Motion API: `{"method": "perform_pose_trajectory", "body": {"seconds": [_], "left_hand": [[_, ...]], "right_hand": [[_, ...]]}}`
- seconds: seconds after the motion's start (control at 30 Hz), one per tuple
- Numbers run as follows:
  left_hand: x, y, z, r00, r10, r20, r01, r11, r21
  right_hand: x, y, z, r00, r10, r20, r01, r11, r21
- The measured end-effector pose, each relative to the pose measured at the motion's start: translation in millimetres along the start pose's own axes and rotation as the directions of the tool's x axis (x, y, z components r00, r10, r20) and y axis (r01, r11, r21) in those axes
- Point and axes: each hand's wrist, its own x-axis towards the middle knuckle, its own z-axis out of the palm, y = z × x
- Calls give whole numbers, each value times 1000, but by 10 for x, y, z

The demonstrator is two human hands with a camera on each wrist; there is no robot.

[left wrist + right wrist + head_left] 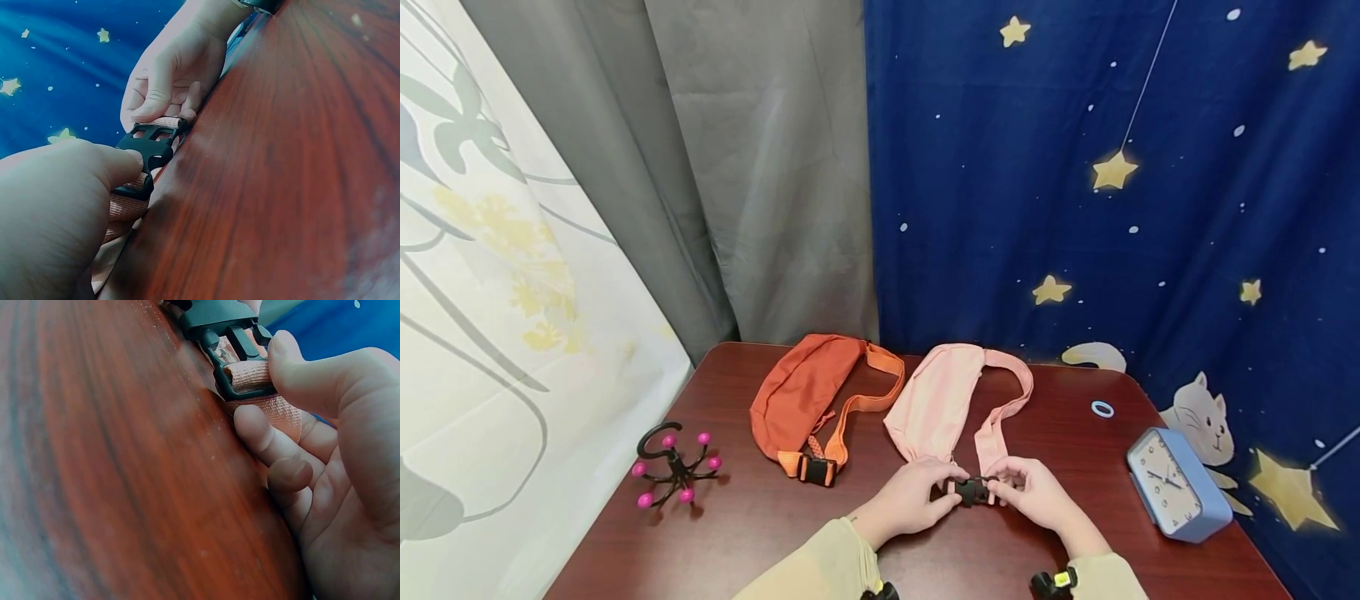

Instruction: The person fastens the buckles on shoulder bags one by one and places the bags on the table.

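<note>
A pale pink waist bag (934,400) lies on the table, its strap (992,437) looping down to a black side-release buckle (973,492). My left hand (910,498) pinches the buckle's left part, thumb on top in the left wrist view. On the other side, my right hand (1037,498) pinches the buckle's right end and the pink webbing (250,375) threaded through it. The buckle halves (149,149) meet, with prongs (240,344) showing in the right wrist view. I cannot tell whether they are fully locked.
Left of the pink bag lies an orange-red waist bag (805,392) with its black buckle (817,470) joined. A black hook rack with pink knobs (677,471) stands at the left. Toward the right are a blue alarm clock (1180,483) and a light blue ring (1102,409).
</note>
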Motion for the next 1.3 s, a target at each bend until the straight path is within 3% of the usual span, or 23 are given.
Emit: {"method": "perform_pose_trajectory", "body": {"seconds": [0.3,0.53,0.9,1.3], "left_hand": [[-2,26,-14,999,-33,-7,33,999,-28],[0,-9,14,999,-32,-4,32,999,-23],[2,-11,18,999,-43,12,43,999,-24],[3,-26,31,999,-38,13,38,999,-28]], "right_hand": [[11,0,13,999,-29,25,28,999,31],[5,-52,52,999,32,20,-33,999,21],[6,-62,73,999,44,31,-46,995,91],[7,-34,80,999,20,28,-22,996,88]]}}
